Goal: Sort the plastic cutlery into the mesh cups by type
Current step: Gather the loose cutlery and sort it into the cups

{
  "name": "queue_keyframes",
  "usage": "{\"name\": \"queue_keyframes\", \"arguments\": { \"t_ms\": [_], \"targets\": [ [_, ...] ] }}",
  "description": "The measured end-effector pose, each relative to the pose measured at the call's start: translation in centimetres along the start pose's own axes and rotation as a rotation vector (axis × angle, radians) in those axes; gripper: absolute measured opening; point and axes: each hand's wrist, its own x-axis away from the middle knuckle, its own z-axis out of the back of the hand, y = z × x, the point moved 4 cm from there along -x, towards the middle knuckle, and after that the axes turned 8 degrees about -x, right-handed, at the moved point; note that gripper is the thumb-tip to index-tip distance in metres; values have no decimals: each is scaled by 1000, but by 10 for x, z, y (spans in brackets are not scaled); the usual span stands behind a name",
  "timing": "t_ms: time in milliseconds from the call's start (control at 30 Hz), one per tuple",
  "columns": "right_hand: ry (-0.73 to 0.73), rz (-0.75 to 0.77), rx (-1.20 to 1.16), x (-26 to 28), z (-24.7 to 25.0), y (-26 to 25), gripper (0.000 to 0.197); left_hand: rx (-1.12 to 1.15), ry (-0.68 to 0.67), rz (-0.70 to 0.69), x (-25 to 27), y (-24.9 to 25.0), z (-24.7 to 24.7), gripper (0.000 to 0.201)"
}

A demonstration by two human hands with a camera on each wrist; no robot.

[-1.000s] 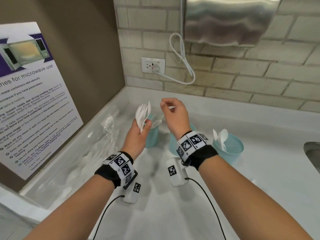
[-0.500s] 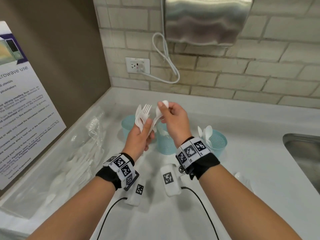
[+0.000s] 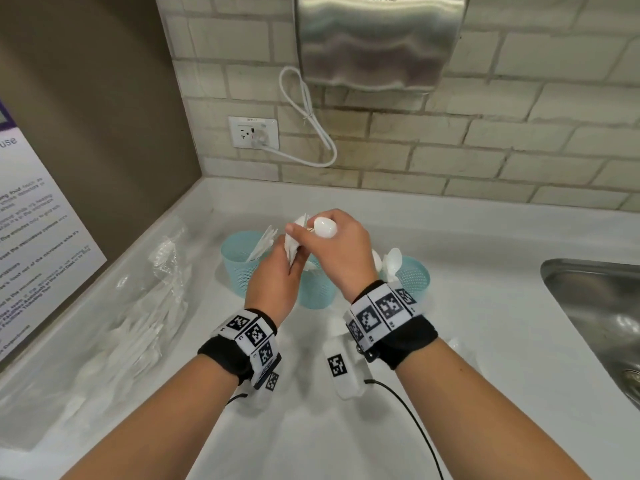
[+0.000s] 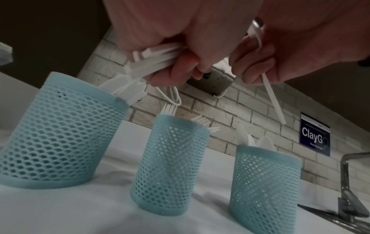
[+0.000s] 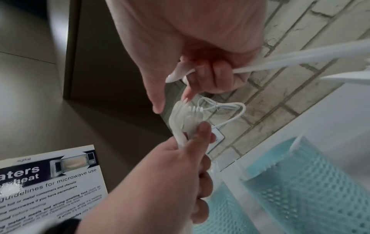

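Sorting partly done. Three mesh cups stand in a row on the desk (image 3: 485,341): left cup (image 4: 60,134) holds what look like knives, middle cup (image 4: 170,166) forks, right cup (image 4: 264,182) spoons. Left hand (image 3: 277,282) grips a bundle of cutlery (image 5: 186,120), forks among it. Right hand (image 3: 343,251) has its fingers curled round one spoon (image 3: 325,227), directly above the cups. More cutlery waits in a plastic bag (image 3: 138,323) by the left wall. Sink (image 3: 595,323) bounds the right; open desk lies in front.
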Motion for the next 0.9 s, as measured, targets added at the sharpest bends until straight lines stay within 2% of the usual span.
{"name": "queue_keyframes", "arguments": {
  "t_ms": [167,300,433,500,600,700,733,900],
  "targets": [
    [-33,-38,15,-10,14,-1,22,39,-36,-59,-1,3,-10,49],
    [-64,-54,-30,-16,21,-10,24,47,-49,-107,-6,15,-8,39],
    [46,10,-173,-20,44,-35,14,19,-63,-139,-18,26,-3,20],
    [141,56,-272,-23,66,-48,8,0,-59,-136,-27,25,0,21],
    [251,111,-350,-26,101,-60,10,90,-39,-101,-37,22,2,27],
    [328,172,-225,-26,121,-53,12,284,-25,-14,-47,25,-6,13],
    [331,177,-164,-26,123,-45,12,350,-34,25,-49,26,-9,14],
    [318,41,150,-24,129,14,13,481,-68,128,-59,37,-22,23]
  ]
}}
